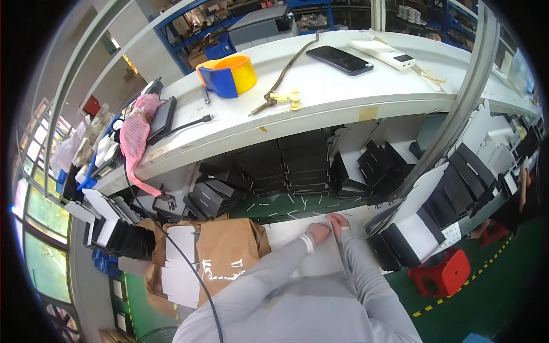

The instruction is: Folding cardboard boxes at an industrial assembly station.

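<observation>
My left hand point(319, 232) is curled closed over a white cardboard piece point(314, 263) in front of my body; what its fingers hold, if anything, is hidden. Just to its right, my right hand point(337, 222) has its fingers pressed together at the cardboard's far edge. A thin raised edge of the piece runs from those fingers back toward me. Beyond both hands, thin white strips point(294, 215) lie scattered on a green surface point(269, 207). Left of my left arm are a brown paper-wrapped bundle point(229, 246) and flat white cardboard blanks point(180, 263).
Stacked black boxes point(303, 163) fill the space under a white shelf point(320, 80). The shelf carries a phone point(340, 60), a power bank point(382, 54) and a yellow-and-blue tape roll point(229, 75). More black-and-white boxes point(417, 228) stand right; a red stool point(443, 273) is beyond. A black cable point(183, 254) hangs across the left.
</observation>
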Demonstrator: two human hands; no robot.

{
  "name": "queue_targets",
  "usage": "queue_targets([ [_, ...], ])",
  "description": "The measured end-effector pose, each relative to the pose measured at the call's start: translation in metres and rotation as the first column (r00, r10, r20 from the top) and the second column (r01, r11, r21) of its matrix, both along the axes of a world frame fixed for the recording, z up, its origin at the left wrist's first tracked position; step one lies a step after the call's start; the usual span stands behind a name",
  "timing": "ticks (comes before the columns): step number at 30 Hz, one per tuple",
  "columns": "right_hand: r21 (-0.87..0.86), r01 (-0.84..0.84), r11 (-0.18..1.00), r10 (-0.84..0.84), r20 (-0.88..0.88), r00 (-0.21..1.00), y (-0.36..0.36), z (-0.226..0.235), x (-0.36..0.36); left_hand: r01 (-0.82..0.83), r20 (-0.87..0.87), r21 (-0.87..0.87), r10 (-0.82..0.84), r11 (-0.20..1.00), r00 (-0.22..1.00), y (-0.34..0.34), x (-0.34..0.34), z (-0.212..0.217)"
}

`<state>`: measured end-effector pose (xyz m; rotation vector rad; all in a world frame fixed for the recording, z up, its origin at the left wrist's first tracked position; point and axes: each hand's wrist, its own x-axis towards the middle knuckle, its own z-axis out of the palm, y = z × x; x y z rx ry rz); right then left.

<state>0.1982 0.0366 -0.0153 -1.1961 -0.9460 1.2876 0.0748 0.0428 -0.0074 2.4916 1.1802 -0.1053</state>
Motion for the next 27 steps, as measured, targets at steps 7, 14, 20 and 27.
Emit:
queue_targets([
  [7, 0.158, 0.063, 0.985, -0.119, 0.378, 0.918, -0.038, 0.04, 0.046, -0.627, 0.492, 0.057, 0.525, 0.777, 0.694, -0.028, -0.129, -0.074],
  [14, 0.076, -0.046, 0.996, -0.016, 0.668, 0.744, -0.079, 0.034, 0.029, -0.65, 0.189, -0.384, 0.745, 0.656, 0.64, -0.098, -0.082, 0.051],
  [20, 0.142, 0.162, 0.977, -0.215, 0.689, 0.692, -0.089, 0.024, 0.033, -0.307, -0.05, -0.682, 0.376, 0.664, 0.925, -0.127, -0.12, 0.106],
  [27, -0.181, 0.313, 0.932, -0.1, 0.703, 0.704, -0.119, 0.001, 0.039, -0.431, 0.407, -0.665, 0.78, 0.61, 0.475, -0.077, -0.151, 0.176],
])
